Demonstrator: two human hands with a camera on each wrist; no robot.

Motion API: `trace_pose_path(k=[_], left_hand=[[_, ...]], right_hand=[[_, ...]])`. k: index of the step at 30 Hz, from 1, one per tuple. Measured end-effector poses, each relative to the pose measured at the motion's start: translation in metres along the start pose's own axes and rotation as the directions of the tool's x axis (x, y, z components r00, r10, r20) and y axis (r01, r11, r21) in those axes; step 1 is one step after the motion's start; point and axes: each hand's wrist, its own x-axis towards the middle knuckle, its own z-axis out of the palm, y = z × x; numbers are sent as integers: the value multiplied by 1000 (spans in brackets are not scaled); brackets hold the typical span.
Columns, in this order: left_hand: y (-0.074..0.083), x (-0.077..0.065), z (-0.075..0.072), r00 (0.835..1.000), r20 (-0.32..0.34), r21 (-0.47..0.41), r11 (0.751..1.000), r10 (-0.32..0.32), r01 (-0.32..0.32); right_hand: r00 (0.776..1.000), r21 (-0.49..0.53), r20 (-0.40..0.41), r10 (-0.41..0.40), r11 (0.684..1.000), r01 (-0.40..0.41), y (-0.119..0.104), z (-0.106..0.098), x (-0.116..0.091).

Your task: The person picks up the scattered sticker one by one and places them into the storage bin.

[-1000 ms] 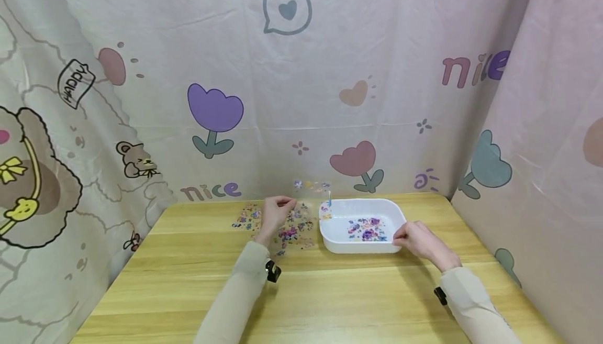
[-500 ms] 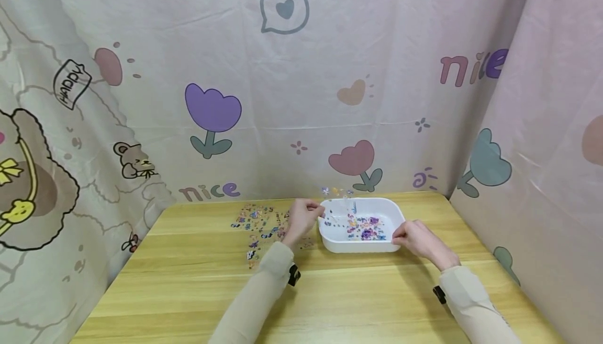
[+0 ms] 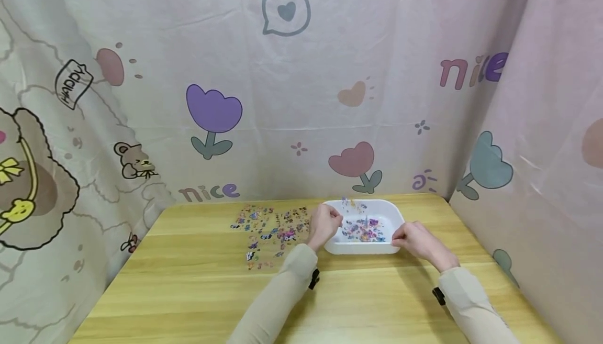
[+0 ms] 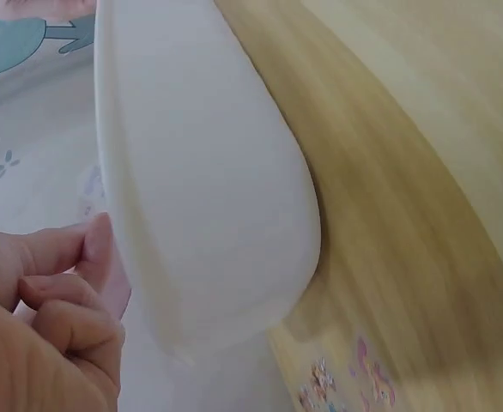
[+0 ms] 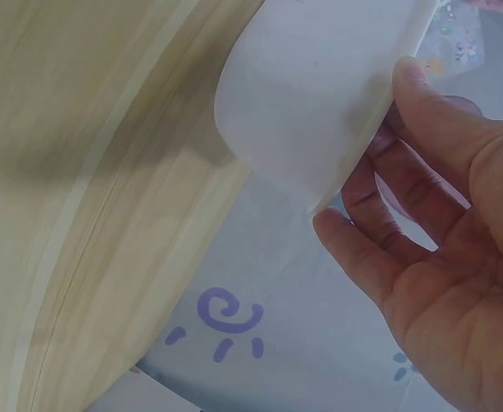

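My left hand (image 3: 325, 224) pinches a clear sticker sheet (image 3: 354, 206) with small colourful prints, held over the white plastic tray (image 3: 363, 248). Thumb and fingers of that hand meet close beside the tray's left rim in the left wrist view. Inside the tray lie more printed stickers (image 3: 372, 236), partly overlapped by the held sheet. At the tray's front right corner my right hand (image 3: 421, 240) grips the rim, its thumb over the edge and fingers along the outside, as the right wrist view shows. A corner of the clear sheet (image 5: 453, 47) appears beyond the rim there.
Several clear sheets of colourful stickers (image 3: 268, 234) lie spread on the wooden table (image 3: 188, 291), left of the tray. A printed cloth curtain (image 3: 292, 98) hangs behind the table and along both sides.
My left hand has moved right with the clear sticker sheet, from above the sheets on the table to over the tray, and the sheet has lowered. My right hand stays on the rim.
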Motion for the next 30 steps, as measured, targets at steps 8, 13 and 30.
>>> trace_pose_path(k=[8,13,30], left_hand=[[5,2,15,995,-35,109,989,-96,100],[7,0,24,998,-14,181,981,-67,69],[10,-4,21,997,73,283,958,19,-39]], right_hand=[[1000,6,1,-3,1000,3,2,2,1],[1000,5,2,-10,1000,10,2,4,-1],[1000,13,-8,0,1000,0,1,3,0]])
